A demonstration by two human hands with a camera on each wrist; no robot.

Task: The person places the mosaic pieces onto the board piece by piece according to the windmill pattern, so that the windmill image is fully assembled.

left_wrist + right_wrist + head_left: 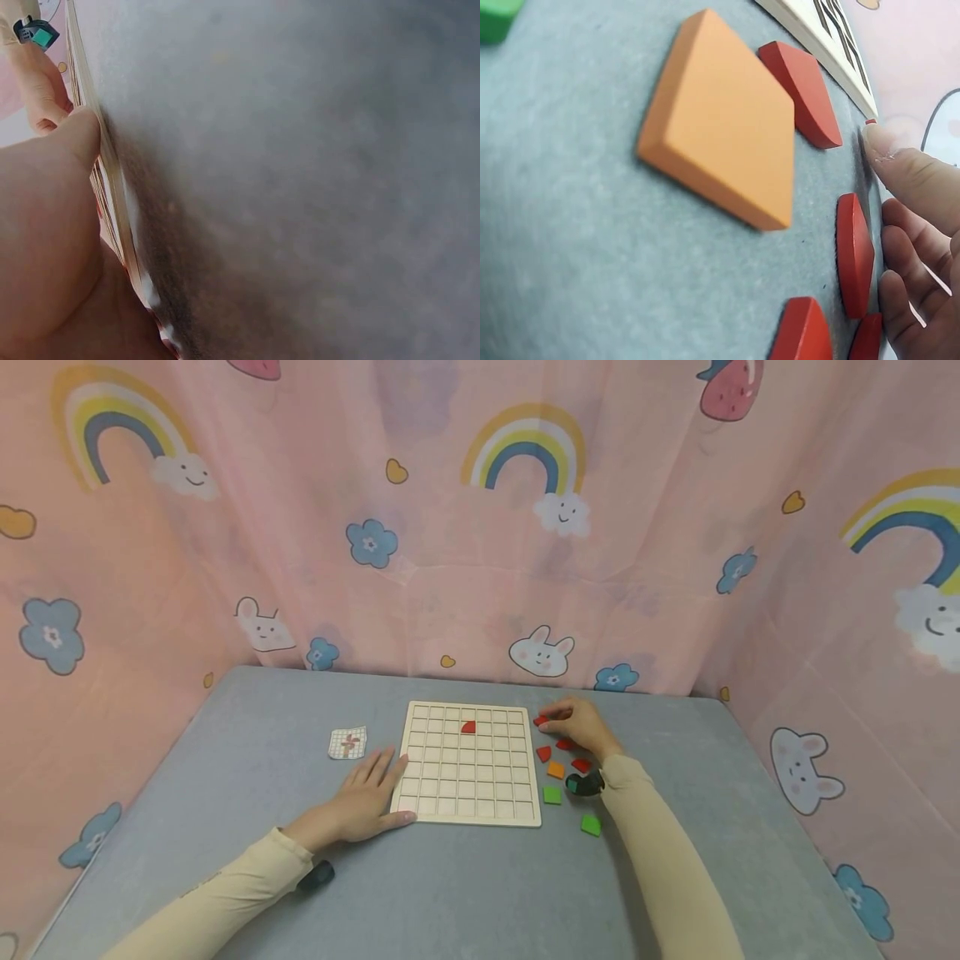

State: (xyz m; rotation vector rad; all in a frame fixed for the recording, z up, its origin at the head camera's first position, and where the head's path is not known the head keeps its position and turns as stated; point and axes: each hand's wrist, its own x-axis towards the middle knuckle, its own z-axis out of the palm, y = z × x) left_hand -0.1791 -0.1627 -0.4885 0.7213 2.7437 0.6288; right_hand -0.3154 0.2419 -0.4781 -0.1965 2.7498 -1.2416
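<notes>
A pale wooden grid board [472, 783] lies on the table, a red quarter-round piece [468, 727] set in one of its upper cells. My left hand [360, 802] rests at the board's lower left edge, fingers spread and thumb on the near edge. Beyond the board's upper right side, my right hand [576, 724] pinches a red piece [540, 720] between thumb and fingers. Most of that piece is hidden by the thumb in the right wrist view. Close by this hand lie several other red pieces [855, 255] and an orange square [727, 127].
Two green pieces [552, 795] lie right of the board, one nearer the front. To the left of the board is a small paper card [347, 743] printed with a grid and a pinwheel-like figure. A pink patterned curtain [450, 593] surrounds the grey table [480, 893].
</notes>
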